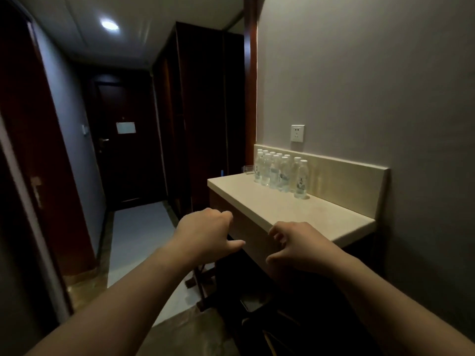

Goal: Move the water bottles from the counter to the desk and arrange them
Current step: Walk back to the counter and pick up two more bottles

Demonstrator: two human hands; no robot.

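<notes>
Rear water bottles [266, 156] hidden behind front ones; count unclear

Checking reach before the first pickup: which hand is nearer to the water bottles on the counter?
Right. The right hand hovers at the counter's front edge, below the water bottles. The left hand hangs off the counter's left end, farther away.

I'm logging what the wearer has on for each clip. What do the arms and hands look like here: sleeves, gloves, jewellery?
Both forearms are bare as far as the frame shows, with no sleeves in view. The left hand and right hand wear no gloves. No watch, bracelet or ring is visible, though the light is dim.
</notes>
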